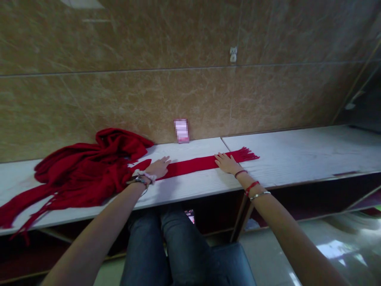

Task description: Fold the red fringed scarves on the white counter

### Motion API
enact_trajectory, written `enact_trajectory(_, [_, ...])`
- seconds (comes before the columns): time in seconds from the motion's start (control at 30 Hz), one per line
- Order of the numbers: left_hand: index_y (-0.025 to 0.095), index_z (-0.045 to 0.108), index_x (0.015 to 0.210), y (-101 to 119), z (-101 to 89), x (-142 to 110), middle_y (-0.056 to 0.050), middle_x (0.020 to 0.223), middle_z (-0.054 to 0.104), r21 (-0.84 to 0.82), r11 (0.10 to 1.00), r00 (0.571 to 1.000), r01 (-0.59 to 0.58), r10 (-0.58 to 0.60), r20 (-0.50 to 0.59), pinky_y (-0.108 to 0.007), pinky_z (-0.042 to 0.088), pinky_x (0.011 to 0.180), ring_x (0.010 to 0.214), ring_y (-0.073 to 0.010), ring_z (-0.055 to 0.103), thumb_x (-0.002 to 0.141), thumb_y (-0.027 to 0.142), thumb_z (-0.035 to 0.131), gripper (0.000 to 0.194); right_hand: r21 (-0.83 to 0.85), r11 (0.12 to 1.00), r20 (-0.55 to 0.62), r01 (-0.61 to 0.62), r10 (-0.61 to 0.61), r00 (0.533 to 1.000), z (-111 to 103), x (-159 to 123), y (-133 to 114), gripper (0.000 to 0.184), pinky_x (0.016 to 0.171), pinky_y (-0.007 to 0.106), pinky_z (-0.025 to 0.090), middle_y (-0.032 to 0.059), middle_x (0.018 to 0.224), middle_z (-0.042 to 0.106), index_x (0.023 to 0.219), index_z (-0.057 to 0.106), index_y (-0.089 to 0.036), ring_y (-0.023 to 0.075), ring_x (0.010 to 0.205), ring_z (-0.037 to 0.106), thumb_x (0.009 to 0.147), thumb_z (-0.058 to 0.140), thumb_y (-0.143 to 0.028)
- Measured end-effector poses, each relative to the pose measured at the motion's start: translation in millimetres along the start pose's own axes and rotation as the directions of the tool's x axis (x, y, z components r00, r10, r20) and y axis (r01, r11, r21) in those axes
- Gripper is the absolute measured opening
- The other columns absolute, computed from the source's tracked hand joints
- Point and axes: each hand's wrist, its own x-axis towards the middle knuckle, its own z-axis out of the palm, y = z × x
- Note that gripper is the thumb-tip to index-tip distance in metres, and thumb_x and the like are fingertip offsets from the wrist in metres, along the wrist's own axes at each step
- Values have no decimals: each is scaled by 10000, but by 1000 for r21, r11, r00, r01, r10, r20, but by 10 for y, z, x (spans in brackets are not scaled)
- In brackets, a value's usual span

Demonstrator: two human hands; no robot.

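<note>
Flat on the counter [285, 155], both hands rest on a narrow red scarf [192, 167] laid out in a strip. The left hand [158, 169] lies palm down on it, its fingers extended and slightly apart, gripping nothing. The right hand [228, 163] presses down near the fringed end, fingers stretched out and lying close beside one another, likewise not clamped on anything. Between the two sets of fingers the scarf runs fairly straight and smooth, and its fringe spreads just beyond the right fingers, on their right. To the left of the left fingers sits a loose heap of red cloth [89, 171], with tassels and one long tail trailing toward the near edge. Beyond the left fingers, toward the wall [133, 103], a small pinkish rectangle [182, 130] stands upright; its face is too blurred to read. High above the right fingers, a white cat-shaped ornament [233, 54] is fixed to the wall. Bracelets [144, 176] circle both wrists, just behind the fingers.
</note>
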Motion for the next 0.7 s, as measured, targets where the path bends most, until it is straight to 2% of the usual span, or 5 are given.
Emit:
enact_trajectory(0.17, [120, 377, 1309, 937, -138, 432, -134, 1404, 307, -165, 984, 966, -72, 28, -255, -377, 287, 1009, 1287, -233, 282, 902, 301, 279, 456, 2, 1000, 18, -7, 7, 1000, -25, -13, 7, 485, 995, 562, 223, 97, 1444, 230, 1369, 276, -178, 272, 1307, 211, 917, 216, -343])
enact_trajectory(0.27, [196, 361, 1325, 1231, -42, 590, -85, 1417, 298, -248, 966, 974, -71, 13, -227, -442, 272, 1006, 1289, -254, 272, 909, 367, 283, 456, -7, 1000, 24, -7, 7, 1000, -27, -2, -37, 487, 991, 570, 225, 97, 1441, 239, 1371, 271, -181, 270, 1307, 213, 916, 215, -345])
enact_trajectory(0.37, [217, 362, 1327, 1092, 89, 583, -69, 1416, 303, -264, 963, 981, -52, 1, -193, -465, 237, 1020, 1291, -267, 263, 906, 366, 296, 451, -5, 1000, 31, 29, -29, 999, -18, 8, -50, 484, 995, 564, 222, 89, 1443, 238, 1370, 275, -198, 261, 1310, 209, 915, 225, -355])
enact_trajectory(0.57, [193, 321, 1352, 279, 285, 200, -93, 1423, 280, -223, 974, 991, -28, -2, -135, -449, 247, 1021, 1297, -257, 252, 905, 295, 259, 463, -37, 999, -23, 32, -33, 999, 16, 16, 47, 468, 991, 538, 250, 108, 1427, 274, 1360, 302, -188, 265, 1296, 242, 916, 254, -330])
enact_trajectory(0.7, [158, 337, 1340, 119, 275, 57, -109, 1409, 306, -169, 985, 994, -25, 6, -111, -402, 277, 1015, 1290, -235, 274, 886, 247, 272, 467, -74, 997, -49, 10, -14, 999, 33, 37, -22, 457, 987, 513, 271, 123, 1408, 310, 1343, 331, -157, 265, 1277, 283, 912, 261, -292])
